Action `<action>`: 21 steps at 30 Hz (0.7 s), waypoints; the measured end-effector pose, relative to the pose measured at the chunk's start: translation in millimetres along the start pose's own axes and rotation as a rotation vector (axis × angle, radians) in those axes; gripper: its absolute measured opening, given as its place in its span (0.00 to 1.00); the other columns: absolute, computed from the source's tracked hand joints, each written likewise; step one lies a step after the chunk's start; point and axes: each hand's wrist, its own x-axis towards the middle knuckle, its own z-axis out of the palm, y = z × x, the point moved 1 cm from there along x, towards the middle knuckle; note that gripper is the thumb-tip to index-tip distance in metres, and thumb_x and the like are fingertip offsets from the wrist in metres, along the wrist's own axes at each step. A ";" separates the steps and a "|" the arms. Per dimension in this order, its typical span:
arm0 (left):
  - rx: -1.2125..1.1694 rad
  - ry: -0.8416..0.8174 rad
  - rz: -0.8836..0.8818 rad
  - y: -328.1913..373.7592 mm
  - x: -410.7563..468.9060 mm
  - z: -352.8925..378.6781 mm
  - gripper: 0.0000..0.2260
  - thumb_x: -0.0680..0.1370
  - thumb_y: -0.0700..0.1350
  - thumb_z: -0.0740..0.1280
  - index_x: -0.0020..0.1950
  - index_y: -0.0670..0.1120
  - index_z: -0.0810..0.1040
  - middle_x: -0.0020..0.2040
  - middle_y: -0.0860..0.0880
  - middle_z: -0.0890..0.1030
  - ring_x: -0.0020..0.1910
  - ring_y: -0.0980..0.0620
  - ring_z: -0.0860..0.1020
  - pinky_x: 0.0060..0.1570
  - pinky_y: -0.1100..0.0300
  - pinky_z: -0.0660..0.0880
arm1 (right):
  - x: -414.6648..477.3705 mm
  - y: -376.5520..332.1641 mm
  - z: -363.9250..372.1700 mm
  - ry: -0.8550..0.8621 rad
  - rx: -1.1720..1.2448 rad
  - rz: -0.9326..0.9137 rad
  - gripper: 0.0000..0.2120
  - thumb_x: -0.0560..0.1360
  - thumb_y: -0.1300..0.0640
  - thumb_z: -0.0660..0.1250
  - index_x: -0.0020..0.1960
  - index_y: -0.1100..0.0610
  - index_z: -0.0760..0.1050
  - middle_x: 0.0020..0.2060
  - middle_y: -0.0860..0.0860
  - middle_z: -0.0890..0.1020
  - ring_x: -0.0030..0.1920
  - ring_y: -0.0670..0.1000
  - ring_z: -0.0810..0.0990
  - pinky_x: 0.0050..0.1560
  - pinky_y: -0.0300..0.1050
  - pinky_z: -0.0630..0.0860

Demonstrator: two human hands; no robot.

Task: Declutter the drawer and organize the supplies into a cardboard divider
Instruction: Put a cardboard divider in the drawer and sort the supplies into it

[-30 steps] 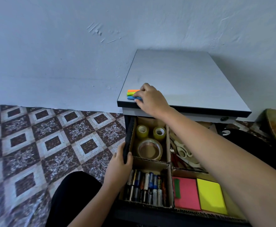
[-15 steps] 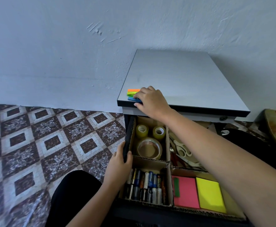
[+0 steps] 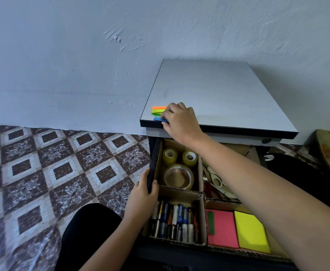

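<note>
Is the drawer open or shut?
Open. The drawer is pulled out below the desk top, and the tape rolls, batteries and sticky notes inside it show.

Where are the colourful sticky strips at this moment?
In the head view, the sticky strips lie on the cabinet top's front-left corner, partly under the right hand's curled fingers.

Open drawer below the surface: its cardboard divider holds tape rolls rear-left, batteries front-left, scissors rear-right and note pads front-right, while index tabs lie on the surface's front-left corner under the right hand, and the left hand has its grip on the drawer's left wall.
</note>
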 end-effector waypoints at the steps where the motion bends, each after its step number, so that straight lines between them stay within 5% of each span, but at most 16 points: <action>1: -0.004 0.001 0.003 0.3 -0.1 0.0 0.22 0.80 0.53 0.56 0.74 0.56 0.57 0.59 0.47 0.77 0.45 0.50 0.79 0.38 0.60 0.72 | -0.2 -0.5 0.8 0.016 -0.002 -0.002 0.13 0.78 0.54 0.60 0.59 0.58 0.76 0.57 0.53 0.76 0.59 0.55 0.71 0.51 0.48 0.65; 9: 0.002 0.001 0.002 0.5 0.3 0.5 0.22 0.81 0.53 0.56 0.74 0.55 0.57 0.59 0.46 0.77 0.43 0.51 0.79 0.33 0.63 0.71 | -1.3 2.3 8.1 0.133 -0.059 -0.042 0.09 0.76 0.58 0.64 0.48 0.60 0.81 0.43 0.54 0.82 0.48 0.57 0.79 0.45 0.48 0.62; 13: 0.011 0.001 0.006 0.2 0.5 0.6 0.22 0.81 0.53 0.56 0.74 0.55 0.57 0.59 0.47 0.77 0.45 0.51 0.79 0.36 0.61 0.72 | -3.8 5.6 3.9 0.140 -0.014 -0.009 0.12 0.78 0.56 0.60 0.53 0.59 0.80 0.48 0.54 0.83 0.51 0.56 0.78 0.48 0.48 0.63; 18: 0.015 0.011 0.011 0.1 1.0 -0.4 0.22 0.81 0.53 0.56 0.74 0.55 0.57 0.61 0.46 0.76 0.47 0.50 0.78 0.40 0.59 0.72 | -18.2 4.3 -12.6 0.157 0.459 0.368 0.11 0.77 0.56 0.62 0.54 0.57 0.80 0.46 0.51 0.83 0.47 0.51 0.78 0.52 0.48 0.72; 21: 0.018 0.016 0.009 -0.1 2.1 -0.1 0.22 0.81 0.53 0.56 0.74 0.54 0.58 0.58 0.45 0.78 0.42 0.50 0.79 0.35 0.59 0.73 | -47.5 -0.7 -27.0 0.160 0.812 0.572 0.10 0.77 0.58 0.64 0.54 0.58 0.80 0.46 0.50 0.82 0.42 0.42 0.77 0.41 0.30 0.74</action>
